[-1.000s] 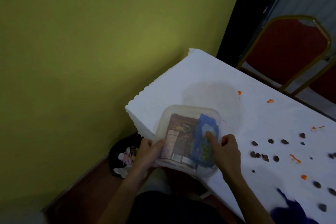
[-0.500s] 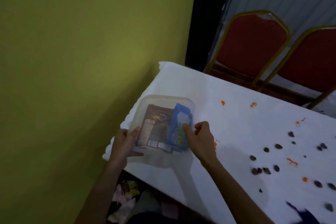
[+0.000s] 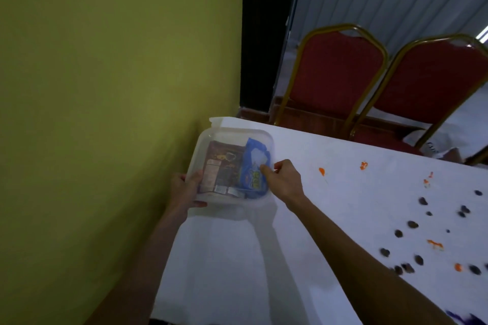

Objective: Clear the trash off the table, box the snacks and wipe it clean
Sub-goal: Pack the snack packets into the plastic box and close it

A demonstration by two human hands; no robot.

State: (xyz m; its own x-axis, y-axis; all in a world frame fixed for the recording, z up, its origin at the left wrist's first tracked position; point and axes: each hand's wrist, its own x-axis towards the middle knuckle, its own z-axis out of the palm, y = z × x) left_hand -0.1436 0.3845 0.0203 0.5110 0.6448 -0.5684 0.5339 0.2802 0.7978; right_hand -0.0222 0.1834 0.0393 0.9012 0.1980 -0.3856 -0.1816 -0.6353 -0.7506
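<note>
The head view, the only one, looks down at a clear plastic square snack box (image 3: 232, 166) held at the far left corner of the white-covered table (image 3: 330, 219), close to the yellow-green wall (image 3: 105, 87). The left hand (image 3: 184, 188) clasps the box's left side, thumb over the top and fingers curled beneath, so the box seems lifted or tipped, not lying flat, though the blur leaves that uncertain. The right hand (image 3: 284, 179) is closed on the box's right edge, thumb pressing down on the top near the rim. Through the plastic show a brown snack packet (image 3: 224, 169) on the left and a blue snack packet (image 3: 254, 171) on the right, both lying with their long axes running away from the person. Whether a lid is fully seated I cannot tell. The box sits between the two hands, equally near each, so setting it down at that corner looks like the step in hand. To the right, well apart from the box, dark crumbs (image 3: 422, 219) and orange smears (image 3: 322, 171) dot the tabletop, nearer the right hand, so wiping is not yet done. Two red padded chairs with gold frames (image 3: 340, 71) stand beyond the table's far edge.
</note>
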